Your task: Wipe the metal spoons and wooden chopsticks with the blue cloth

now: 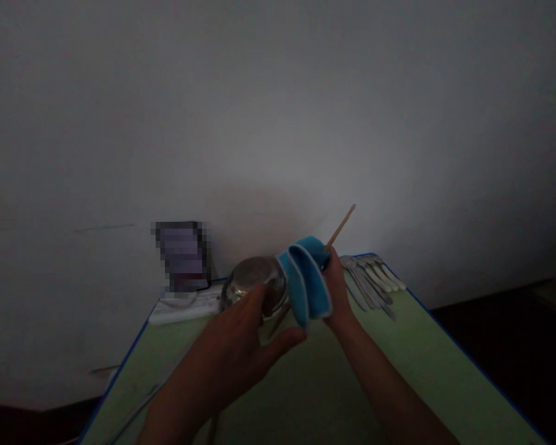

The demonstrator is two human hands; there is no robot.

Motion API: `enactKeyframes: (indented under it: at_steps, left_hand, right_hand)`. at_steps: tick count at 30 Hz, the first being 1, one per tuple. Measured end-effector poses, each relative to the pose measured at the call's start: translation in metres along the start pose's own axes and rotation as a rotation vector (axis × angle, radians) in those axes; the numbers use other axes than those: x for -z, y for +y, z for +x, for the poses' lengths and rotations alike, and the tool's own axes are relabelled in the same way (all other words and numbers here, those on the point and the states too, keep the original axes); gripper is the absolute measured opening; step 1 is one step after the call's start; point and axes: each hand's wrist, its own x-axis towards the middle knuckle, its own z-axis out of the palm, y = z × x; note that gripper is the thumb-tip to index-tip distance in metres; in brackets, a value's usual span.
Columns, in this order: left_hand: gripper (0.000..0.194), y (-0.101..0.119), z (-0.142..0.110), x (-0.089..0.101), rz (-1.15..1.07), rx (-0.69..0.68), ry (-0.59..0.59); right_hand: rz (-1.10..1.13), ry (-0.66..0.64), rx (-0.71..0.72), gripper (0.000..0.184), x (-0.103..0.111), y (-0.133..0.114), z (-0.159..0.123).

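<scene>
My right hand (337,287) is closed on a folded blue cloth (319,290), which wraps a thin wooden stick that looks like a chopstick (340,227). The stick's upper end sticks out to the upper right, and its lower end shows below the cloth. To the left, my left hand (241,340) has its thumb and fingers apart, near the stick's lower end and the cloth's edge. I see nothing plainly held in it. Just beyond my left fingers a shiny steel bowl (254,272) stands, apparently upside down, partly hidden by hand and cloth.
Several spoons and forks (368,281) lie fanned at the table's back right, some with pale handles. A blurred-out screen (183,253) leans at the back left beside a white flat object (185,311). The green table (426,358) has a blue edge and meets a grey wall.
</scene>
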Motion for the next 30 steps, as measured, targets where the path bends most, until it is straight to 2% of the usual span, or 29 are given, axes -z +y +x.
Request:
enactKeyframes:
  at_steps: [2,4,6,8,10,12,16,18,23,25,27,28,30]
  left_hand:
    - [0.048,0.001,-0.001,-0.001,-0.007,-0.007,0.036]
    - [0.053,0.003,0.000,-0.004,-0.009,0.005,0.051]
    - [0.051,0.004,0.002,-0.007,-0.014,0.027,0.082]
    - [0.039,0.002,0.006,-0.010,-0.014,0.037,0.124]
    - [0.027,-0.001,0.011,-0.009,-0.013,0.032,0.155]
    - [0.022,-0.005,0.014,-0.006,-0.041,0.027,0.186]
    - [0.020,-0.010,0.015,0.006,-0.144,0.041,0.299]
    - [0.021,-0.011,0.015,0.010,-0.185,0.027,0.341]
    - [0.035,-0.016,0.018,0.007,-0.348,0.094,0.286]
    - [0.045,-0.019,0.018,0.005,-0.396,0.141,0.338]
    - [0.045,-0.020,0.016,0.005,-0.399,0.169,0.352]
    - [0.040,-0.020,0.015,0.006,-0.385,0.171,0.296]
    - [0.031,-0.017,0.012,0.009,-0.319,0.139,0.087]
  right_hand:
    - [-0.185,0.071,0.107,0.022,-0.003,-0.001,-0.005]
    - [-0.330,0.082,0.176,0.021,-0.007,-0.001,-0.008]
    - [-0.362,0.045,0.177,0.020,-0.010,-0.002,-0.009]
    - [-0.337,-0.002,0.163,0.021,-0.010,-0.003,-0.008]
    - [-0.277,-0.046,0.124,0.022,-0.008,-0.003,-0.006]
    - [-0.164,-0.092,0.038,0.025,-0.004,-0.003,-0.002]
    - [0.313,-0.214,-0.184,0.031,0.001,-0.001,0.004]
    - [0.479,-0.254,-0.267,0.030,0.002,-0.001,0.005]
    - [0.519,-0.263,-0.334,0.028,0.001,-0.001,0.003]
    - [0.507,-0.249,-0.312,0.027,0.001,-0.002,0.003]
    - [0.507,-0.198,-0.289,0.026,0.001,-0.002,0.004]
    - [0.515,-0.168,-0.280,0.024,0.001,-0.002,0.005]
    - [0.553,-0.106,-0.268,0.022,0.000,-0.001,0.006]
